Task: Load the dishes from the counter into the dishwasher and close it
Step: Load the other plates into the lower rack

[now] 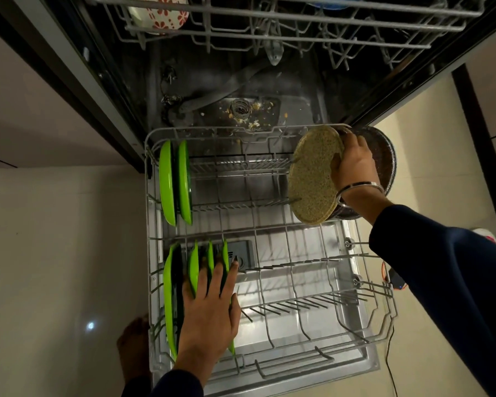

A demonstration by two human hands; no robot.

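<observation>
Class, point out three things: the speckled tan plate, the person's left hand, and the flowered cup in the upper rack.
speckled tan plate (312, 179), head view, middle of its face.
left hand (209, 316), head view, back of the hand.
flowered cup (161, 12), head view, its patterned side.

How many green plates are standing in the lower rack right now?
6 visible. Two stand at the back left. Four stand at the front left, under the left hand, which may hide more.
</observation>
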